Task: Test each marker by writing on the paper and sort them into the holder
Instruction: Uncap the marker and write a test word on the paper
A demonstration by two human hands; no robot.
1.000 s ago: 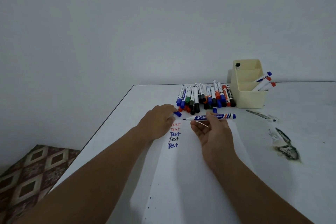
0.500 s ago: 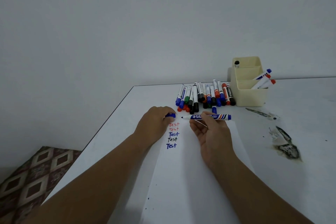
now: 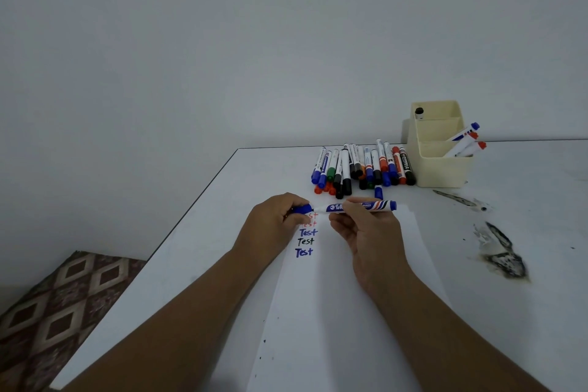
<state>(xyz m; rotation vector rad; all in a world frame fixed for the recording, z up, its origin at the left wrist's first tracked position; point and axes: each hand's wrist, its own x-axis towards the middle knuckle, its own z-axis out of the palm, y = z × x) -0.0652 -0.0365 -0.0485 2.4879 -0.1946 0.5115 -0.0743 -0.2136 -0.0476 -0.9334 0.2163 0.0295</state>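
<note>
White table under you; your right hand pinches the blue marker level over the paper, and your left hand grips its cap at the tip. Recapping looks to be the step; next, press the cap home, then carry the marker to the holder, well apart to the right.

one head-worn wide-angle view looks forward and down from above the person's forearms onto the white worktop, close to it; the pale wall fills the upper half, patterned floor shows lower left
</note>
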